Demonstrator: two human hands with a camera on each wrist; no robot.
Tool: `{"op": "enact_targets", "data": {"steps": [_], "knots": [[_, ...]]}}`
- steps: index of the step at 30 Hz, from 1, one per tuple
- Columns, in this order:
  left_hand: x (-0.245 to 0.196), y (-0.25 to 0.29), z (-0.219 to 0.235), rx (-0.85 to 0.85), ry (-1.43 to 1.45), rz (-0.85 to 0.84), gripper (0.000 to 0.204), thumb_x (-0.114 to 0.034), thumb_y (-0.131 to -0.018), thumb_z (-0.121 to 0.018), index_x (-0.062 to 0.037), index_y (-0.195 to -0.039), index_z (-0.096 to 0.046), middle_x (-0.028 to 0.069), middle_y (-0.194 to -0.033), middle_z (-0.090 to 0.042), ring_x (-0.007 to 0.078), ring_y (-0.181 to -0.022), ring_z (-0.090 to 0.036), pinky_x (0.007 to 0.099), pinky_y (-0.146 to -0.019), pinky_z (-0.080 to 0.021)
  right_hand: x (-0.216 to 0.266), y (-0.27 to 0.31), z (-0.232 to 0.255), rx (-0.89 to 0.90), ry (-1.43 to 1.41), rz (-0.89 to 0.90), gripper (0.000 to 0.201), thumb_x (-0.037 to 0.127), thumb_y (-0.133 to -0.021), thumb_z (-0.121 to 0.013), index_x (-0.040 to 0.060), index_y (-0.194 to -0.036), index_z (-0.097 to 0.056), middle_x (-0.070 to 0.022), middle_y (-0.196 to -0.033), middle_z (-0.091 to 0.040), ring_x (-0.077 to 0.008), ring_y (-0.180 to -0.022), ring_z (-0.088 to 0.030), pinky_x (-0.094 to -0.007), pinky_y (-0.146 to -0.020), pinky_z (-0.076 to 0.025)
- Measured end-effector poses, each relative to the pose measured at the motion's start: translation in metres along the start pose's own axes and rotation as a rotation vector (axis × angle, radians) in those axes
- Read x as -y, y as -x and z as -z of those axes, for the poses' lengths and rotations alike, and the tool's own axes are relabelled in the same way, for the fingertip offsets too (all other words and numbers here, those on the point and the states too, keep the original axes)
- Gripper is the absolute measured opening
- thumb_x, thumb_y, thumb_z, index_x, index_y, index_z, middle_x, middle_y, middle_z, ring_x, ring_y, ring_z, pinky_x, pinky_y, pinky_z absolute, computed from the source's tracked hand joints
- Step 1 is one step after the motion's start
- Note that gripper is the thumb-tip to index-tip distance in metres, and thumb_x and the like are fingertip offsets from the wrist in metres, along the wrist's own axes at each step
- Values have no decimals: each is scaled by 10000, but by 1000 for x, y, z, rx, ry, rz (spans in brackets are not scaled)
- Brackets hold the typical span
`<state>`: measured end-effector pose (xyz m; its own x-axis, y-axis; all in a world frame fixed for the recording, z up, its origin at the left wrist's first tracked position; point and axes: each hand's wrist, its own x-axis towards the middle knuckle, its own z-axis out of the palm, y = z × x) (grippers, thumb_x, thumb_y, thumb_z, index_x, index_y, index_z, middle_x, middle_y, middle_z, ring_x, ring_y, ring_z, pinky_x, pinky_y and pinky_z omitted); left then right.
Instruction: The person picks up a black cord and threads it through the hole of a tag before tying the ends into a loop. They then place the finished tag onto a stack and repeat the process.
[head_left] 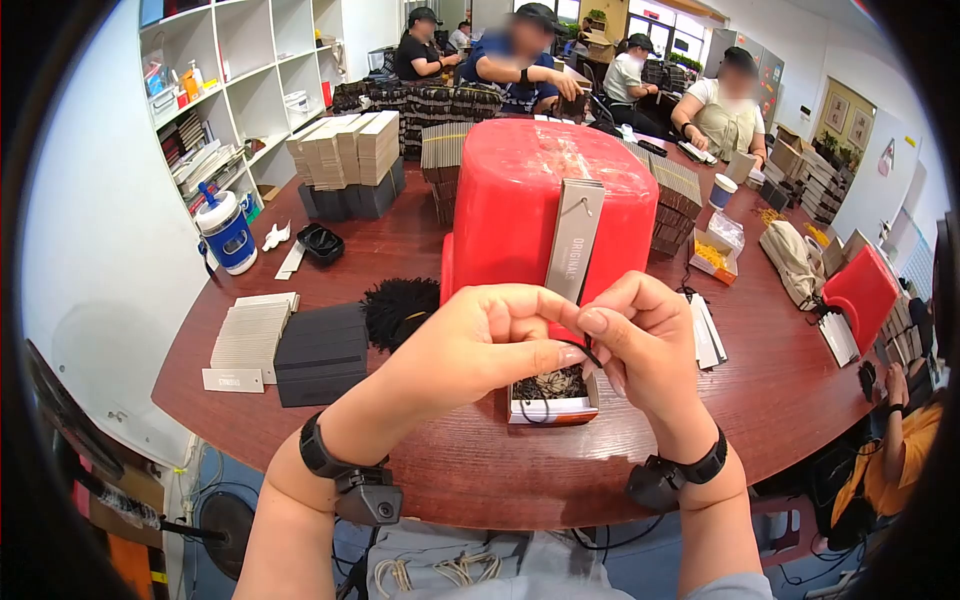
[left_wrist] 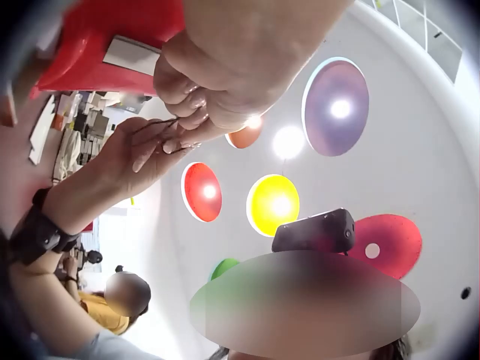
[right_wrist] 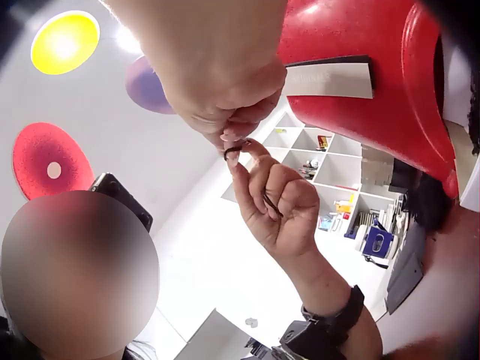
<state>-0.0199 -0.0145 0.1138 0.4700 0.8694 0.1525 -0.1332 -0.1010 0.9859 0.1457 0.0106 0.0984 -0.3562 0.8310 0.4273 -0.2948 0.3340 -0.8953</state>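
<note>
Both hands meet over the table edge at a thin black cord [head_left: 590,352]. My left hand [head_left: 510,335] pinches it between thumb and forefinger, the other fingers curled; in the right wrist view a length of the cord [right_wrist: 271,204] crosses that palm. My right hand [head_left: 648,335] pinches the cord beside the left fingertips, where a small loop shows in the right wrist view. Beneath the hands sits a small open box [head_left: 553,408] of black and pale cord pieces. Behind them, a grey stack of ORIGINALS tags [head_left: 574,240] leans on a red plastic tub [head_left: 510,200].
Fanned pale tags [head_left: 250,340], dark cards [head_left: 322,355] and a black fringed bundle [head_left: 398,312] lie to the left. A blue-and-white jug [head_left: 228,232] stands farther back. On the right are a box of yellow pieces [head_left: 713,256] and white strips [head_left: 706,330]. People sit around the table.
</note>
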Motion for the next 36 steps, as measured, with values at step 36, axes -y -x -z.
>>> {"op": "enact_targets", "data": {"steps": [36], "knots": [[18,-4,-5,-120,560,-23,170,-118,-787,-565,-2,-908,-593,-40,-611,-511,-5,-460,-316,149,-412,-236,2,1,-7,-167,859,728,199,-72,-623,-626,13,-802,-614,-57,-704,-455,-107,-513,-419,-206,-433,-327]]}}
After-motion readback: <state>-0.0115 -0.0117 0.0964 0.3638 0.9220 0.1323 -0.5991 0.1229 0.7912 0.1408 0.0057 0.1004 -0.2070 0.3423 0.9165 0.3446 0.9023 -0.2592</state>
